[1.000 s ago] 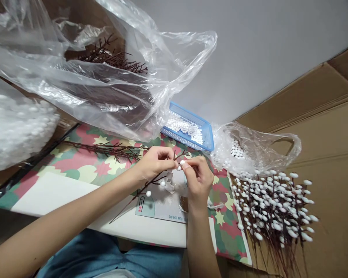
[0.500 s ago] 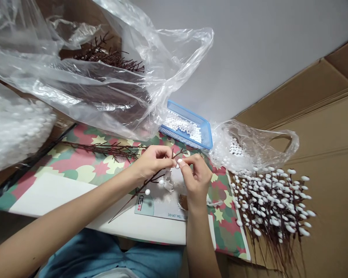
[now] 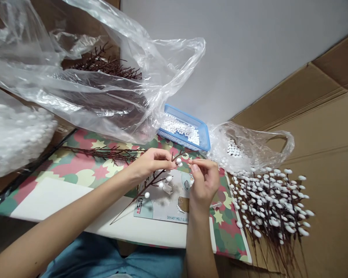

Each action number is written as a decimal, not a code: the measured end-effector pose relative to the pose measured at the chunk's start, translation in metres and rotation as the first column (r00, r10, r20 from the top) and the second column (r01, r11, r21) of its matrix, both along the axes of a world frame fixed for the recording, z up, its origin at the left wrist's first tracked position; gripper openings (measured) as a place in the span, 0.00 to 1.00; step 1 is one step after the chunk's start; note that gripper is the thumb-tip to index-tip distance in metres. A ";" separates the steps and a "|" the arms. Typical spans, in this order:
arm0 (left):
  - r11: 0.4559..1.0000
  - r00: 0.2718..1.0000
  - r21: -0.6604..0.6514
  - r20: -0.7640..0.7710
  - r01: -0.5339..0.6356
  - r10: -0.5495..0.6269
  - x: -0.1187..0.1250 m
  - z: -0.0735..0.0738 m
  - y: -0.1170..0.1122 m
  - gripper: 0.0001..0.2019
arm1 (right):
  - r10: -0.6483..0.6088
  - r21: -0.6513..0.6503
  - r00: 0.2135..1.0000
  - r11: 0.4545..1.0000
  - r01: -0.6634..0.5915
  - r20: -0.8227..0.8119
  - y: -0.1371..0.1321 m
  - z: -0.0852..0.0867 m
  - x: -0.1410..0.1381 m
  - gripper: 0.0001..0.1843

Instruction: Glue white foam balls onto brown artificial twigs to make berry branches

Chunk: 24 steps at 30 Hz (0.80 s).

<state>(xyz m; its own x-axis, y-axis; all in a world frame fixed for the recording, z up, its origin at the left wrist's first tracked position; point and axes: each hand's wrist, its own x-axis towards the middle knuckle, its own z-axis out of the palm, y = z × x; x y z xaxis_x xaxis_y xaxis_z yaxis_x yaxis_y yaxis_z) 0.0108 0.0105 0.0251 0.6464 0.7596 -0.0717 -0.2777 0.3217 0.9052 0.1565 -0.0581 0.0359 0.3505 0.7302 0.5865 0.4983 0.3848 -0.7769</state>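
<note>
Above the printed glue card point(image 3: 159, 206), the left hand point(image 3: 150, 164) grips a beaded brown twig point(image 3: 153, 182) while the right hand point(image 3: 203, 183) pinches closed just beside it (on what, I cannot tell).

**The Tally**

One left hand point(image 3: 149, 164), one right hand point(image 3: 203, 183). One held twig point(image 3: 153, 182) with five white foam beads point(image 3: 169, 178). One bare twig point(image 3: 104, 153) on wrapping paper point(image 3: 75, 173). One bunch of bare twigs point(image 3: 104, 65). Three clear plastic bags point(image 3: 84, 100). One blue plastic basket point(image 3: 185, 123). One bundle of beaded twigs point(image 3: 269, 204).
</note>
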 end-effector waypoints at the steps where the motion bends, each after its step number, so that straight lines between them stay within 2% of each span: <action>1: 1.000 1.000 -0.010 -0.003 -0.002 0.002 0.000 0.001 0.000 0.11 | 0.015 -0.054 0.998 0.998 -0.018 -0.054 0.000 -0.001 0.000 0.02; 4: 1.000 1.000 -0.029 0.002 0.004 -0.004 -0.001 0.004 -0.001 0.11 | 0.087 -0.161 0.971 0.979 -0.125 -0.223 0.001 -0.005 0.000 0.05; 7: 1.000 1.000 -0.017 0.009 0.024 -0.024 -0.001 0.003 -0.002 0.11 | 0.146 -0.183 0.924 0.958 -0.222 -0.353 0.003 -0.009 -0.002 0.08; 12: 0.996 1.000 0.081 0.001 0.029 -0.029 -0.002 -0.001 0.002 0.11 | 0.143 -0.179 0.877 0.952 -0.249 -0.459 0.006 -0.007 -0.008 0.08; 16: 0.976 0.994 0.195 0.071 -0.092 0.080 -0.004 0.002 0.008 0.10 | 0.155 -0.133 0.846 0.957 -0.256 -0.510 0.009 -0.004 -0.013 0.08; 19: 0.965 0.977 0.186 0.136 -0.186 0.162 -0.005 0.012 0.011 0.09 | 0.192 -0.141 0.816 0.939 -0.315 -0.545 0.012 0.000 -0.017 0.09; 24: 0.938 0.956 0.203 0.144 -0.281 0.255 -0.006 0.031 0.009 0.04 | 0.248 -0.141 0.790 0.911 -0.386 -0.561 0.013 0.001 -0.028 0.10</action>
